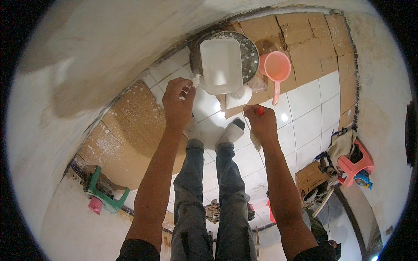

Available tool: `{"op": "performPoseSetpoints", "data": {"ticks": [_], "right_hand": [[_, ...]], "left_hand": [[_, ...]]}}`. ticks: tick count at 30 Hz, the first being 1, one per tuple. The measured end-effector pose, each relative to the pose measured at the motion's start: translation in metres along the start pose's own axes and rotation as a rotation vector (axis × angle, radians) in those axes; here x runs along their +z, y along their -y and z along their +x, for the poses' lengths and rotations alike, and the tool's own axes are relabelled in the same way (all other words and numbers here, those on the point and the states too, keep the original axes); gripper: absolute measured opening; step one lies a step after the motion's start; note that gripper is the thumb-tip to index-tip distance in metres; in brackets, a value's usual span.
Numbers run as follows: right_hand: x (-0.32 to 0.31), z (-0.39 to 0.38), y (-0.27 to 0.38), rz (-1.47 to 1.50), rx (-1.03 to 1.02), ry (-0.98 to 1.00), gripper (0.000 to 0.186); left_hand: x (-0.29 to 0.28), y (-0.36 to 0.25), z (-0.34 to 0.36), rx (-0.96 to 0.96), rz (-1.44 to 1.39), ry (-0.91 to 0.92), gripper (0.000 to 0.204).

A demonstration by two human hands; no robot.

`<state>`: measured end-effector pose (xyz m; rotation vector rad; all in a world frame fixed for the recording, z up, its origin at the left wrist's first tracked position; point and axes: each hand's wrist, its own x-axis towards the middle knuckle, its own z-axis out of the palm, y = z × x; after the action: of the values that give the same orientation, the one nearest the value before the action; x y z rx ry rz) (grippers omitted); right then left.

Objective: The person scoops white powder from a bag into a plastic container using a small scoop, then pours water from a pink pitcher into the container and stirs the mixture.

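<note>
My left hand (pixel 178 102) is closed, pinching a small crumpled white scrap (pixel 196 81) just left of a white rectangular tray (pixel 221 61). The tray rests on a round, dark, white-spattered lid or pan (pixel 250 65). My right hand (pixel 261 122) is wrapped around a red-handled tool (pixel 260 111); its pale lower end (pixel 255 141) points down, too unclear to name. Between my hands and beyond them, a white round object (pixel 244 93) and a clear plastic bag (pixel 258 84) lie beside the tray. A pink dipper (pixel 276 67) stands to the right.
Cardboard sheets (pixel 305 39) partly cover white tiles (pixel 311 108), with walls (pixel 74 65) around. A green stool (pixel 106 195) is at lower left; a pink stool (pixel 357 161) with cloths and a cardboard box (pixel 310 176) at right. My socked feet (pixel 233 130) are below my hands.
</note>
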<state>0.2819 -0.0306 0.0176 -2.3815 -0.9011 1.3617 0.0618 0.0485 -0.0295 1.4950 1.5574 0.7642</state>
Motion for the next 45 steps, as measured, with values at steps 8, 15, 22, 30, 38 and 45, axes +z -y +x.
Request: {"op": "performPoseSetpoints", "data": {"ticks": [8,15,22,30,38,45], "right_hand": [[-0.001,0.0,-0.005,0.03,0.015,0.013,0.029],[0.002,0.002,-0.003,0.045,0.034,0.033,0.028],[0.007,0.009,-0.004,0.071,0.084,0.046,0.028],[0.013,0.013,-0.009,0.035,0.0,0.017,0.027],[0.014,0.013,-0.013,-0.018,0.014,-0.006,0.026],[0.022,0.009,-0.008,0.077,-0.007,-0.005,0.023]], "left_hand": [[-0.007,0.053,0.003,-0.191,0.018,-0.095,0.017],[-0.017,0.138,0.009,-0.242,-0.005,-0.211,0.021],[-0.017,0.181,0.015,-0.301,0.009,-0.269,0.02],[0.018,0.148,0.054,-0.278,0.052,-0.262,0.021],[0.029,0.117,0.105,-0.207,0.323,-0.175,0.016],[0.018,0.187,0.097,-0.239,0.914,0.345,0.033]]}}
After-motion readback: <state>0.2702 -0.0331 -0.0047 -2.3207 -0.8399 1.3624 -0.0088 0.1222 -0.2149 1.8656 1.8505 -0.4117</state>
